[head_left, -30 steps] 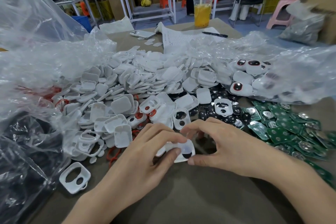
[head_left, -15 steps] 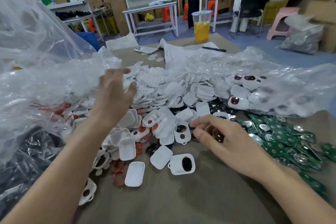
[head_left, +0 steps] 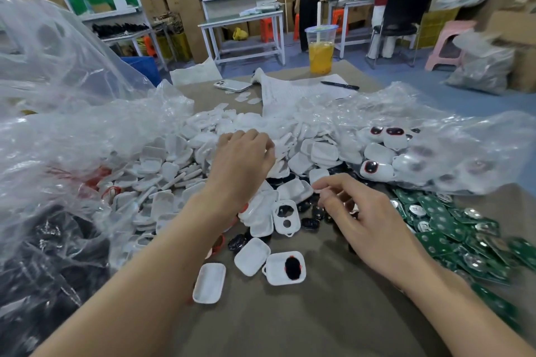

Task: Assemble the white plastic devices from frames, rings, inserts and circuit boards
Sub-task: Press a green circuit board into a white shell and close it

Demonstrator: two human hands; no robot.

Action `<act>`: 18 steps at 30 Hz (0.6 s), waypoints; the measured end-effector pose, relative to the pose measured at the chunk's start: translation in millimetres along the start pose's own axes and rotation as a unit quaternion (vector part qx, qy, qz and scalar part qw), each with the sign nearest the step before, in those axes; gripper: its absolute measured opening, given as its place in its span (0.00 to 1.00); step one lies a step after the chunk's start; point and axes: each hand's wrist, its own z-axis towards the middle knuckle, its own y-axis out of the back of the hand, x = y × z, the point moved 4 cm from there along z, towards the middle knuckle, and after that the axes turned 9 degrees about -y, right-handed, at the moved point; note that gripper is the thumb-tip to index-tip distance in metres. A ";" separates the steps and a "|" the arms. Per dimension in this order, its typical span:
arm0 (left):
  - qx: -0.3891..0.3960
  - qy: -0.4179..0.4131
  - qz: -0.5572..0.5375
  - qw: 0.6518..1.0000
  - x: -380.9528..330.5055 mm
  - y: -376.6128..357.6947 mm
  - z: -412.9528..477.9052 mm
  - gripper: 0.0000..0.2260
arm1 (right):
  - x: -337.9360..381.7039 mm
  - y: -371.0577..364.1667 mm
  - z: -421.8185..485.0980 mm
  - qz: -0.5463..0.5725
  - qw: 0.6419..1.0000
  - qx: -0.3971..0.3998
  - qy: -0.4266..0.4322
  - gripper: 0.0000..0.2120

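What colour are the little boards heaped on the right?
The circuit boards are green, dotted with silver; head view.

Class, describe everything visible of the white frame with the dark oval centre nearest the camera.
The white frame is a rounded plastic rectangle with a black oval insert, edged red, in its opening and a small loop on its left edge. It lies flat on the brown table, a white cover close beside it.

The left hand (head_left: 243, 159) and right hand (head_left: 368, 220) released the white rounded plastic device (head_left: 285, 268); the left reached into the heap of white plastic shells (head_left: 179, 159).
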 end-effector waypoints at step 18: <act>-0.117 0.222 -0.545 0.800 -15.9 16.4 -99.9 0.08 | 31.6 -41.5 26.3 0.300 0.943 0.091 -0.107 0.06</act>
